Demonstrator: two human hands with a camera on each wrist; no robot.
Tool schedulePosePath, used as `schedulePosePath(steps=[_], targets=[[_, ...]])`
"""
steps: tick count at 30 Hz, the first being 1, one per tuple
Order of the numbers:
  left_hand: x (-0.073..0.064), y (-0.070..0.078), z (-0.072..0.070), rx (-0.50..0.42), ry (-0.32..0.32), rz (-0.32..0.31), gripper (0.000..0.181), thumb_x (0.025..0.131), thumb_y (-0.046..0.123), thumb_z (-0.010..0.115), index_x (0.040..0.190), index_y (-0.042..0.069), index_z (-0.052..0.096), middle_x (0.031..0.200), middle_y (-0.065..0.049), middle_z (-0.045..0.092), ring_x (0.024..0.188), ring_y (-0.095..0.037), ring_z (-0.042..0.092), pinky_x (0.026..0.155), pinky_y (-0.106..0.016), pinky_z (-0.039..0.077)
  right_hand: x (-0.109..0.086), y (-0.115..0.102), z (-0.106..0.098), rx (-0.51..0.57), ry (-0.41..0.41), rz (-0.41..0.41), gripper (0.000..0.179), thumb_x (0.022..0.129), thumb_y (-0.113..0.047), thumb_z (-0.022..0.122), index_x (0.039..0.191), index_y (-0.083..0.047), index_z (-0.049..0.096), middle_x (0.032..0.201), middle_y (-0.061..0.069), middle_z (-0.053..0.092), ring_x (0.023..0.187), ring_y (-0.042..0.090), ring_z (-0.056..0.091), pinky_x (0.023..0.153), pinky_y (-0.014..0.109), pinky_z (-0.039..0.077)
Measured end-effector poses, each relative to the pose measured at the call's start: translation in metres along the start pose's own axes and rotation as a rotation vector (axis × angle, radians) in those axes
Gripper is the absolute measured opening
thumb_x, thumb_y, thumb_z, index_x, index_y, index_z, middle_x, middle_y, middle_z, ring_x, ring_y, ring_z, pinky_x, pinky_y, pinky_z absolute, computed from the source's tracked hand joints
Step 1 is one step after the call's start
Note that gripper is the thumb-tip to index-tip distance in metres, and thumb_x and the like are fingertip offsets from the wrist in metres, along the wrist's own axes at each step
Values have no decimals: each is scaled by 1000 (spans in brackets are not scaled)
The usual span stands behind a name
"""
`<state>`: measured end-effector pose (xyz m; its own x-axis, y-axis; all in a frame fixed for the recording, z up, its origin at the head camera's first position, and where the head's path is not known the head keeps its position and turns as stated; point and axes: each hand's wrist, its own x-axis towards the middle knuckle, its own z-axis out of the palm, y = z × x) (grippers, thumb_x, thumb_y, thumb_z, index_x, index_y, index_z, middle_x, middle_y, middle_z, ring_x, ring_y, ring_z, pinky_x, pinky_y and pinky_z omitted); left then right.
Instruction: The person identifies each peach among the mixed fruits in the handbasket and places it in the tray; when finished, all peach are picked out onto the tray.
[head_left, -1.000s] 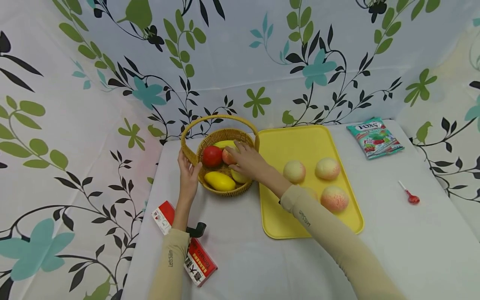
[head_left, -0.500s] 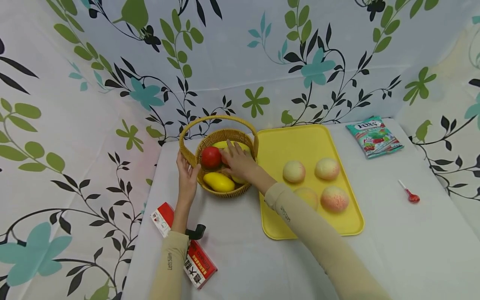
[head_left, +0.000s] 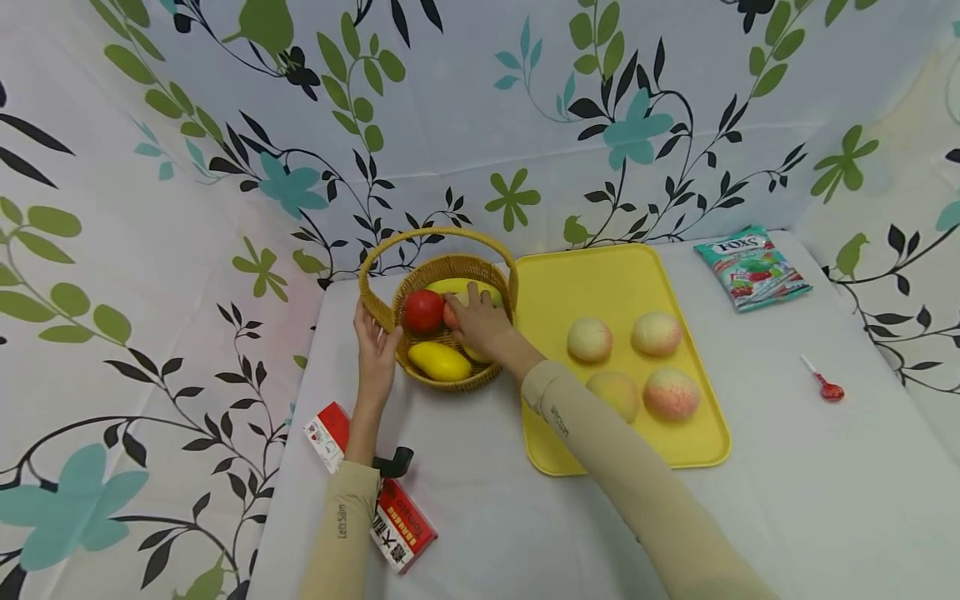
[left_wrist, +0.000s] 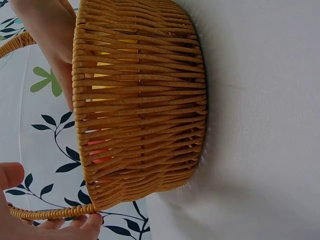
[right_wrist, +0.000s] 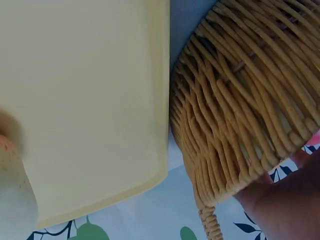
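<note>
A woven basket (head_left: 452, 386) with a tall handle stands at the back left of the white table. My left hand (head_left: 374, 358) holds it at the left foot of the handle, with thumb and fingers on either side in the left wrist view. My right hand (head_left: 483, 325) reaches inside, its fingers curled over a peach (head_left: 451, 316) they partly cover. Around that hand lie a round red fruit (head_left: 423, 311), a smooth yellow fruit (head_left: 440, 362), and a banana-like yellow fruit (head_left: 442, 286) at the back. Another yellowish fruit is mostly hidden below the hand.
Right beside the basket, a yellow tray (head_left: 585, 279) bears several peaches (head_left: 672, 394). A green candy bag (head_left: 753, 268) lies at the back right, with a red lollipop (head_left: 830, 390) nearer. Under the left forearm is a red-and-white box (head_left: 402, 525).
The right hand has shifted slightly within the basket, its forearm swinging left and uncovering another peach on the tray. The left hand keeps its hold on the basket.
</note>
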<state>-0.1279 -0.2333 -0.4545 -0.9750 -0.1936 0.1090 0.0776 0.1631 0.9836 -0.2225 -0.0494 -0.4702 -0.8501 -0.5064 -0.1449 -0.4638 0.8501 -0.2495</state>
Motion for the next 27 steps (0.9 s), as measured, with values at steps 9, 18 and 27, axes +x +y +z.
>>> schedulePosePath(steps=[9, 18, 27], targets=[[6, -20, -5, 63, 1, 27, 82, 105, 16, 55, 166, 27, 0, 175, 0, 10, 162, -23, 14, 130, -52, 23, 7, -9, 5, 35, 69, -56, 64, 101, -30, 64, 155, -23, 29, 153, 16, 41, 132, 39, 51, 87, 48, 63], [8, -35, -2, 57, -4, 40, 79, 106, 17, 53, 164, 34, 4, 174, 7, 11, 162, -18, 15, 129, -51, 28, -4, -1, 5, -6, 164, -171, 41, 108, -25, 50, 148, -24, 42, 142, 16, 48, 117, 38, 57, 74, 40, 65], [-1, -6, 1, 18, -22, -8, 84, 104, 12, 55, 165, 18, -3, 175, -8, 3, 162, -31, 13, 131, -53, 22, -29, 10, -10, 119, 289, -293, 39, 107, -25, 52, 147, -22, 51, 150, 21, 44, 127, 46, 53, 86, 48, 64]])
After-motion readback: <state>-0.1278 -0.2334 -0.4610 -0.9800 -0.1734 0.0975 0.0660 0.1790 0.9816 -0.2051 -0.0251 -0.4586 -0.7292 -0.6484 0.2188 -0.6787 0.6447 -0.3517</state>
